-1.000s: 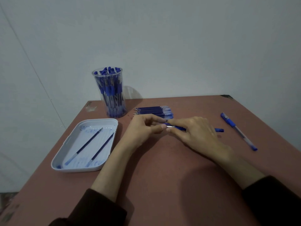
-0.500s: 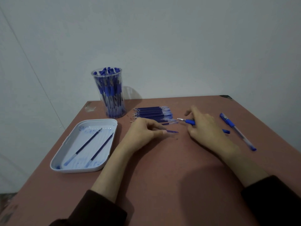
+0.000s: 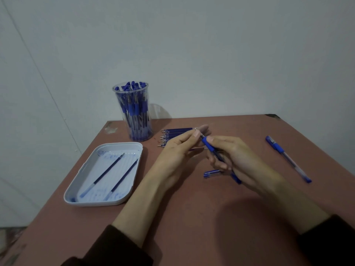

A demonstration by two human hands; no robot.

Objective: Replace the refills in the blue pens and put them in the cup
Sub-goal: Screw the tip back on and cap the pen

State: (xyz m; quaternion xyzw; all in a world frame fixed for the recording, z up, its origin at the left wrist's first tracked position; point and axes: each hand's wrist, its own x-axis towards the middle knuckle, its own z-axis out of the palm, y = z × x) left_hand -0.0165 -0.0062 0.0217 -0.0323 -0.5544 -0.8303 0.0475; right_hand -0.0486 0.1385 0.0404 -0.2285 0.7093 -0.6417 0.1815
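Reddish-brown table (image 3: pixel 192 227), pale wall (image 3: pixel 211 54)

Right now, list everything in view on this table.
Table: one, reddish-brown, under everything.
Cup: one, clear, upright, far left.
Pens in cup: many, blue, count unclear.
Loose refills: one row, dark blue, right of cup, partly hidden.
Tray: one, white, ink-stained, near left.
Refills in tray: two, dark blue, side by side.
Capped pen: one, blue and clear, lying far right.
Pen cap: one, blue, lying mid-table.
Uncapped pen: one, blue, held above table centre.
Left hand: one, pinches the pen's tip.
Right hand: one, grips the pen's barrel.
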